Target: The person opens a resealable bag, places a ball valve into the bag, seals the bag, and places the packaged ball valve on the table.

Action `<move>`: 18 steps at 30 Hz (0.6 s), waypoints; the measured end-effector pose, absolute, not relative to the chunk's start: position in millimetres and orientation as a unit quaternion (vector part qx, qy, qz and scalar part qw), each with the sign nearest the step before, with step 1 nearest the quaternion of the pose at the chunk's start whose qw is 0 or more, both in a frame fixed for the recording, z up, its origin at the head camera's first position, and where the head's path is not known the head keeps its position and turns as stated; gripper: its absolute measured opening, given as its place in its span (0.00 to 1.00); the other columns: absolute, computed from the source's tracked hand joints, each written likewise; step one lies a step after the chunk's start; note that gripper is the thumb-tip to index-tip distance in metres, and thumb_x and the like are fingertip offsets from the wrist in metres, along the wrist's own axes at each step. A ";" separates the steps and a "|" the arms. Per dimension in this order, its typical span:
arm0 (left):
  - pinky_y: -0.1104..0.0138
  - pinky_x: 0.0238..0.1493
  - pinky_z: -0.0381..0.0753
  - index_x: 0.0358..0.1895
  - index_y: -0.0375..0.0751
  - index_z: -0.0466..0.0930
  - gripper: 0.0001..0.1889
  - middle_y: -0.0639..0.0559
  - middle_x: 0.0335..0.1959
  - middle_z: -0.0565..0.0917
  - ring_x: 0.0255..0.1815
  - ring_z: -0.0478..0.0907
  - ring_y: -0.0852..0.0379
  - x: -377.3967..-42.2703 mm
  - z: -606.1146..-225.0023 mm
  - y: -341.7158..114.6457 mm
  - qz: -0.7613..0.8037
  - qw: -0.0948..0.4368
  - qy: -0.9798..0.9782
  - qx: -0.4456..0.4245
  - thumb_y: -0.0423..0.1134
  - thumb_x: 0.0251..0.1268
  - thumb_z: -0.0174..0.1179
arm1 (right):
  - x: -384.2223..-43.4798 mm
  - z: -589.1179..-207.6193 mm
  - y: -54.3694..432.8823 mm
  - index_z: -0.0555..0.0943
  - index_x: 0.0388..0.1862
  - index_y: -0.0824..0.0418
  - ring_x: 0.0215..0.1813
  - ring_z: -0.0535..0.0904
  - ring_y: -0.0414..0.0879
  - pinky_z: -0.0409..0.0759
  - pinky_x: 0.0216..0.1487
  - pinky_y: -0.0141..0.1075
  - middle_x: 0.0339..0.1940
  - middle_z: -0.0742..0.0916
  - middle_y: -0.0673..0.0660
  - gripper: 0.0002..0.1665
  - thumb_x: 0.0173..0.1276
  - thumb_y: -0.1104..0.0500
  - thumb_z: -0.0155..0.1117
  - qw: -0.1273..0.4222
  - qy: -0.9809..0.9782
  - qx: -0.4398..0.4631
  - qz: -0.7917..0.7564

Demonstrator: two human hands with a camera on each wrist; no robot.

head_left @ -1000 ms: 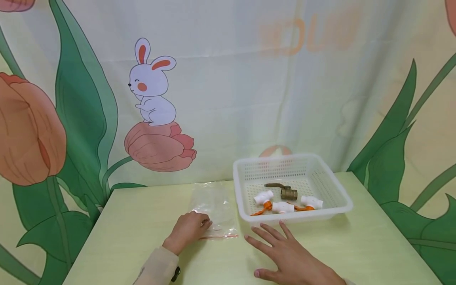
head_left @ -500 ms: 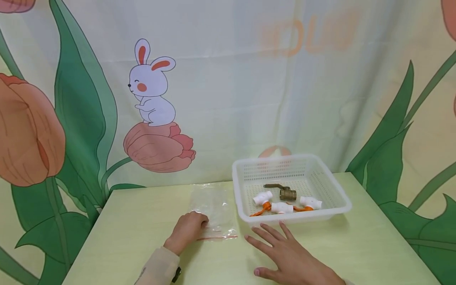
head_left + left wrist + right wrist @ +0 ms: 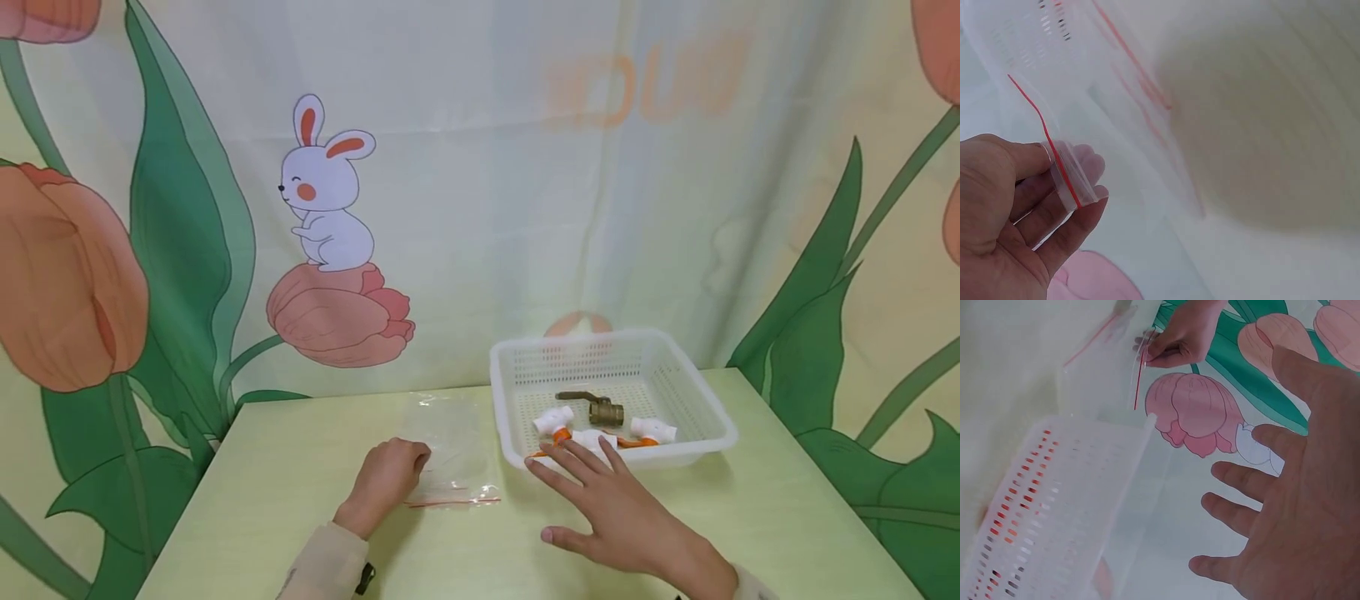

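Observation:
My left hand (image 3: pixel 386 479) pinches the red-striped mouth of a clear zip-lock bag (image 3: pixel 1063 162) between thumb and fingers. That edge is raised. Further red seal lines in the left wrist view belong to clear plastic lying beyond it, seemingly more zip-lock bags (image 3: pixel 457 467) on the table. My right hand (image 3: pixel 626 517) hovers by the front rim of a white plastic basket (image 3: pixel 705 450), fingers spread and holding nothing. Inside the basket lie a brass ball valve (image 3: pixel 606 414) with a lever handle and several white plastic valves (image 3: pixel 652 430) with orange handles. My right fingers partly hide the front one.
The pale green table (image 3: pixel 262 492) reaches back to a printed curtain (image 3: pixel 450 208) with tulips and a rabbit. Right of the bags, the basket stands near the table's back edge.
My left hand has drawn a little to the left, lifting the bag's edge. My right hand has shifted forward and now overlaps the basket's front rim. The head view has shifted slightly.

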State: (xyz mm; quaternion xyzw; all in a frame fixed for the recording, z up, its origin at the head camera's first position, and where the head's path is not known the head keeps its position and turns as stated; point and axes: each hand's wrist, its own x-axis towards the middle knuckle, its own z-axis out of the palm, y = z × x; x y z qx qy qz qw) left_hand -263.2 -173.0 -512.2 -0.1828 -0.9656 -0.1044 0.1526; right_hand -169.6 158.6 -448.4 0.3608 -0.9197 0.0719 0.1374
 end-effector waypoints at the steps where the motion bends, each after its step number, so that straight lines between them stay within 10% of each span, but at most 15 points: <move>1: 0.70 0.24 0.64 0.18 0.47 0.76 0.15 0.60 0.14 0.71 0.19 0.62 0.62 -261.4 -509.4 -173.8 -0.106 0.158 -0.965 -0.181 0.30 0.62 0.64 | -170.3 -445.3 158.5 0.54 0.79 0.38 0.79 0.59 0.53 0.54 0.73 0.66 0.79 0.64 0.49 0.44 0.68 0.28 0.50 0.141 -0.919 0.359 0.077; 18: 0.72 0.21 0.68 0.27 0.42 0.82 0.08 0.58 0.15 0.75 0.16 0.64 0.66 -235.7 -451.9 -165.9 -0.180 0.304 -0.921 -0.166 0.30 0.64 0.62 | -189.8 -401.3 139.3 0.59 0.78 0.47 0.72 0.68 0.53 0.67 0.70 0.54 0.75 0.69 0.53 0.45 0.66 0.39 0.64 0.266 -0.875 0.361 0.181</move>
